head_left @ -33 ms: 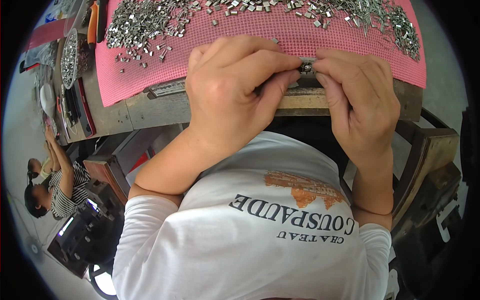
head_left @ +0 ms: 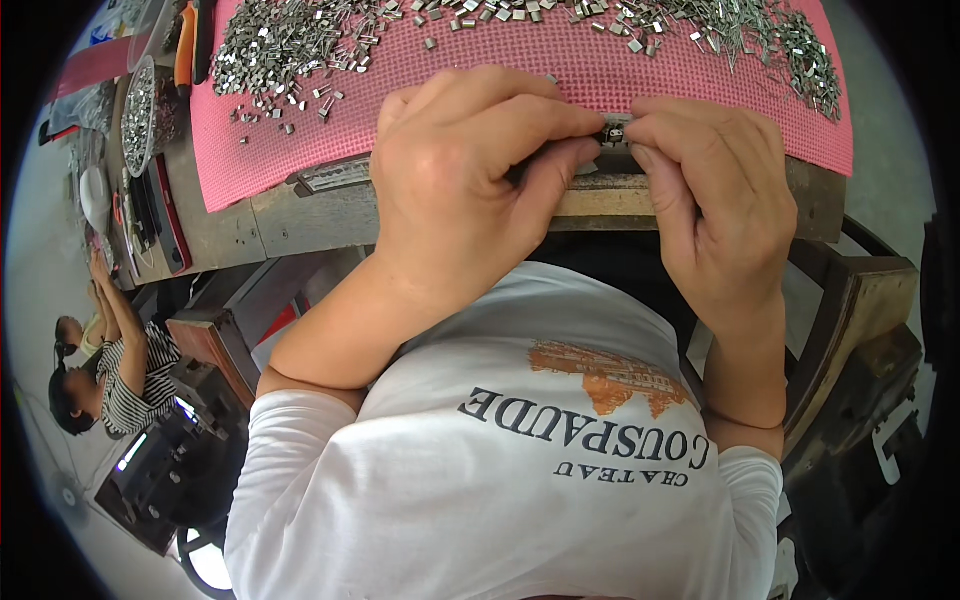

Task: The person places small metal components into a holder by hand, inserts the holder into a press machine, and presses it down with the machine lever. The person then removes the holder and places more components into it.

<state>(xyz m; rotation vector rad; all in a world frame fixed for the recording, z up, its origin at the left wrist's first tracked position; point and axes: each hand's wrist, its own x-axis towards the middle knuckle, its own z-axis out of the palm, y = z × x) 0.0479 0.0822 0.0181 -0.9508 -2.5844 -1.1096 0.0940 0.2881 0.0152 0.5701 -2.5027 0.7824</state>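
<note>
At the table's near edge, my left hand [head_left: 450, 180] is closed, its thumb and index finger pinched together. Close by on the right, my right hand [head_left: 715, 190] curls in a similar pinch. Between the two sets of fingertips a small dark and silvery part [head_left: 614, 133] shows at a long metal bar [head_left: 337, 177] lying along the edge. What each hand grips is hidden by its fingers or too small to name. Beyond them many small silver metal-cased components with thin wire leads [head_left: 290, 60] are spread over a pink mesh mat [head_left: 330, 140].
Left of the mat stand a clear tub [head_left: 140, 120] of small parts and orange-handled pliers [head_left: 185, 50]. A red-edged dark flat object [head_left: 172, 215] lies on the wooden table [head_left: 310, 225]. Another person in a striped shirt [head_left: 135, 385] sits at far left. A wooden frame [head_left: 850, 330] stands at right.
</note>
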